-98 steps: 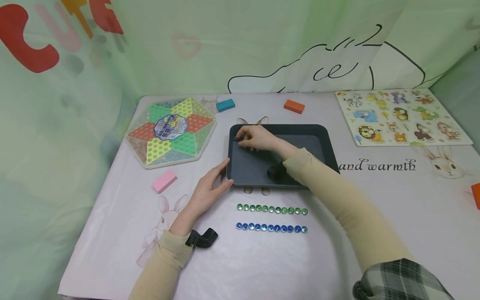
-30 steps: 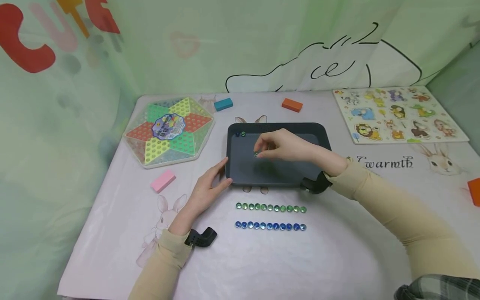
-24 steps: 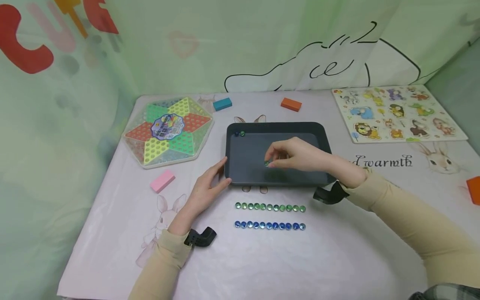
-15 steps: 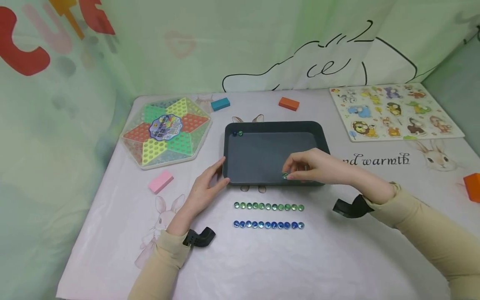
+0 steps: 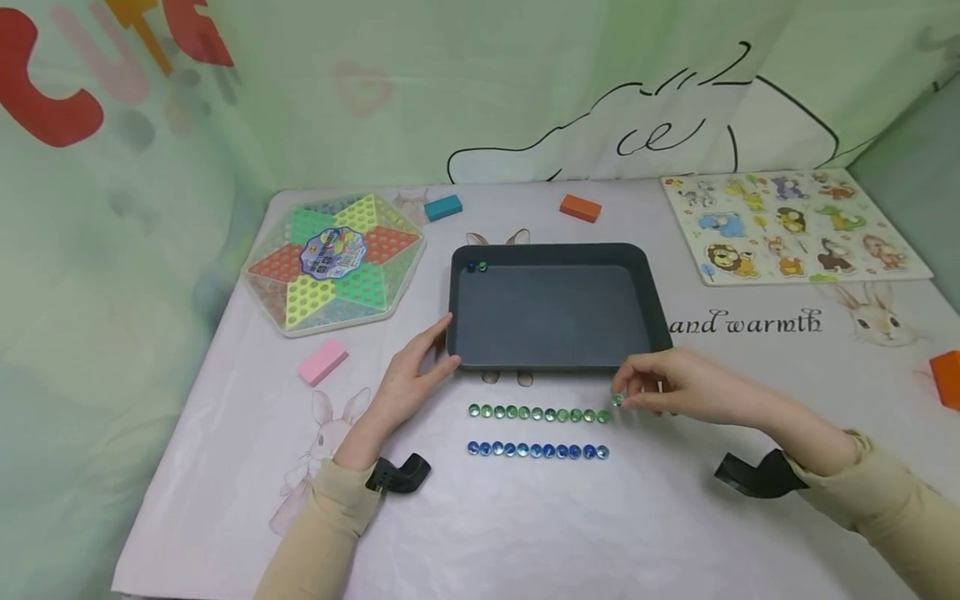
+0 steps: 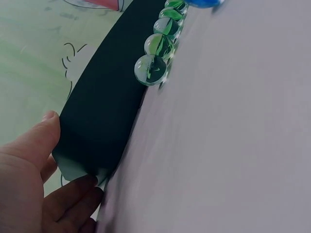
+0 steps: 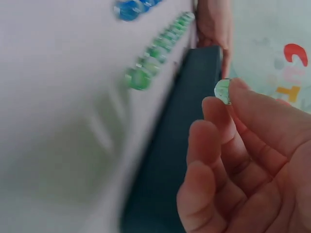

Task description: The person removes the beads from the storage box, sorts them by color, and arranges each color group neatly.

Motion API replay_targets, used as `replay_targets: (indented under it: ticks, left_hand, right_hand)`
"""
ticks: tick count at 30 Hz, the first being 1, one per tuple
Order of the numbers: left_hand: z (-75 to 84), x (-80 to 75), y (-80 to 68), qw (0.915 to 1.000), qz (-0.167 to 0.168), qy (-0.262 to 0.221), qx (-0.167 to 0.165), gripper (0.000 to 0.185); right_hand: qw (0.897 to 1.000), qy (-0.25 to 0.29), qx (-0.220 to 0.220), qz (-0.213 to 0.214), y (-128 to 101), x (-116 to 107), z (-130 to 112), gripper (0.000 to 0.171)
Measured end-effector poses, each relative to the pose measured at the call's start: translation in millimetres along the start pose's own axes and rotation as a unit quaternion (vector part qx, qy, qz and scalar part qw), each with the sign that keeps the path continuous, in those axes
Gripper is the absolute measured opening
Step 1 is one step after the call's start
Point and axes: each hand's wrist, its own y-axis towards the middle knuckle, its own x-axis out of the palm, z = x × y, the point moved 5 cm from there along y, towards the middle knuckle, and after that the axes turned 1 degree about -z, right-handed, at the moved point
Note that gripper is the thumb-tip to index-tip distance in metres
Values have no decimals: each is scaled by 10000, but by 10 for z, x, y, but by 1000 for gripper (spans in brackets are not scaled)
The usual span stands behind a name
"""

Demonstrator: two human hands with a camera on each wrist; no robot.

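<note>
A dark tray point(image 5: 660, 308) lies mid-table with a blue and a green marble point(image 5: 477, 267) in its far left corner. In front of it run a row of green marbles point(image 5: 536, 413) and a row of blue marbles point(image 5: 536, 451). My right hand point(image 5: 654, 392) pinches one green marble point(image 5: 617, 400) point(image 7: 222, 91) just past the right end of the green row. My left hand point(image 5: 416, 375) holds the tray's near left corner point(image 6: 82, 162), thumb on the rim and fingers along the wall.
A hexagonal Chinese checkers board point(image 5: 337, 262) lies at the far left, an animal puzzle board point(image 5: 795, 229) at the far right. Small blocks are scattered about: pink point(image 5: 324, 362), teal point(image 5: 442, 207), orange point(image 5: 580, 207), and another orange point(image 5: 947, 379) at the right edge.
My right hand took a green marble from the tray's far left corner and carried it across the tray to the right end of the green row. The left hand stayed put.
</note>
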Motion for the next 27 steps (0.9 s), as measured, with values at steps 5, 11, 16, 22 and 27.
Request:
replay_targets:
  ticks: [5, 11, 16, 22, 27]
  left_hand:
    - [-5, -5, -6, 10000, 0, 18, 19, 60]
    - [-9, -2, -5, 10000, -19, 5, -1, 60]
    - [-12, 1, 2, 10000, -54, 54, -14, 60]
    - [-10, 5, 5, 10000, -34, 42, -21, 61]
    - [-22, 8, 4, 10000, -30, 35, -44, 60]
  right_hand:
    - [9999, -20, -138, 24, -16, 112, 106, 10]
    - [9999, -111, 84, 68, 12, 199, 203, 9]
    - [9995, -201, 239, -27, 38, 249, 242, 7]
    - [9992, -243, 296, -81, 52, 274, 269, 8]
    - [9994, -201, 246, -104, 61, 285, 285, 9]
